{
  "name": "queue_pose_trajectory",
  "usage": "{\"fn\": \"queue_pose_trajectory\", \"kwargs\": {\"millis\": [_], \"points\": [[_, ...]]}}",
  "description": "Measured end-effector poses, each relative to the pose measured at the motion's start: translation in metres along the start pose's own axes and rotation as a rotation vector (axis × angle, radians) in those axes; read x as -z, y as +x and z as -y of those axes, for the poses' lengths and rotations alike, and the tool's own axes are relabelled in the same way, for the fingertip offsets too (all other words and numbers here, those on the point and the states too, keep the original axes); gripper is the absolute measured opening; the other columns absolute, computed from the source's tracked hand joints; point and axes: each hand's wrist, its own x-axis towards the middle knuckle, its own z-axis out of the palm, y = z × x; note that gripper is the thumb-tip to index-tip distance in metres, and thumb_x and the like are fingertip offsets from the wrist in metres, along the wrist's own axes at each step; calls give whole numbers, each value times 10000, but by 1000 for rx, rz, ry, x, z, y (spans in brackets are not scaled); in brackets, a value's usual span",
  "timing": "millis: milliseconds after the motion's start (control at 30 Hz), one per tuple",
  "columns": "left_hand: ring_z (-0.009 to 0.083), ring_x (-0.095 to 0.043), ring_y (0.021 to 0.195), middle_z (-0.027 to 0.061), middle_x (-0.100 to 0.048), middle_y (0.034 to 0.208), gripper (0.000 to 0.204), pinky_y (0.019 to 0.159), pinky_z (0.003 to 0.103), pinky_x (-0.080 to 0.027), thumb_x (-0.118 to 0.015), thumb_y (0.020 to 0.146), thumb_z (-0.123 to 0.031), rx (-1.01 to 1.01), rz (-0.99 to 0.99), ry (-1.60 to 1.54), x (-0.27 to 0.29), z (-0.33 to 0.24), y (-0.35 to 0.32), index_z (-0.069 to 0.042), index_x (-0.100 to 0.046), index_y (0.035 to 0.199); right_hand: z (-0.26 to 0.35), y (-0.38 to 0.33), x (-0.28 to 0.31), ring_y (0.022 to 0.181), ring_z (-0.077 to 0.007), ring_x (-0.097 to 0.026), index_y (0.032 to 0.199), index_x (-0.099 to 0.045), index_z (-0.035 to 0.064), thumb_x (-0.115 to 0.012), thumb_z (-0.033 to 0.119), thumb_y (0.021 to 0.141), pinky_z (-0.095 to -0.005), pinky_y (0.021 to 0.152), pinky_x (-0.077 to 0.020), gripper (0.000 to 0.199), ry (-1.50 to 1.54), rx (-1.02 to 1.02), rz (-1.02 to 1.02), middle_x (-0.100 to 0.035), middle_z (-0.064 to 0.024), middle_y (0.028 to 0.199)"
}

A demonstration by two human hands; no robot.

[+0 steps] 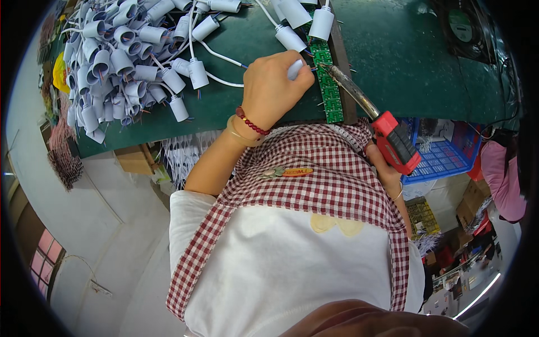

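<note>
Circuit strip: centre of desk
Left hand: grasping white socket, left of strip
Right hand: gripping soldering iron, tip at strip
Markings: lettered orange apron patch; green label, far right
Obstruction: socket pile, left

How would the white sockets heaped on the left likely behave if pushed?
The white sockets would probably roll, given their rounded barrels. They seem light for their size, with hollow ends showing. The white cables look bendy, curving freely, and might snag.
</note>
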Motion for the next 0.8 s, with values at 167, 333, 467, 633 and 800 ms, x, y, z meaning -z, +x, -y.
{"fn": "queue_pose_trajectory", "kwargs": {"millis": [167,333,467,633,800], "points": [[304,-572,520,166,-575,585,193,522,358,-443,-610,748,-205,3,15,4,1,-2,3,-17,-652,758,-5,2,-1,628,-151,-565,819,-614,8,-707,19,727,-280,565,-448,131,-33,21,31,-588,-68,759],[311,-569,517,169,-567,575,191,517,362,-441,-601,746,-205,19,9,34,-1,0,3,-20,-650,740,-4,2,-2,628,-167,-573,834,-619,2,-701,12,709,-284,561,-451,150,-132,156,11,-592,-77,753],[311,-567,512,167,-567,571,201,514,364,-441,-601,742,-215,41,-6,31,-2,-1,2,-21,-651,734,3,2,-3,598,-175,-570,817,-612,7,-708,31,699,-289,549,-450,154,-36,62,-20,-587,-80,730],[314,-575,514,166,-572,572,214,506,368,-444,-597,737,-228,68,-27,40,-4,-4,0,-21,-652,728,-11,-7,1,580,-169,-570,800,-603,11,-716,48,701,-288,545,-452,154,-177,25,52,-587,-78,717],[322,-579,516,168,-577,575,213,502,375,-445,-593,737,-223,45,-48,62,-6,-1,-1,-20,-652,724,-7,-5,-2,641,-169,-589,847,-624,9,-715,64,729,-289,581,-462,159,-86,129,-53,-604,-73,762]]}}
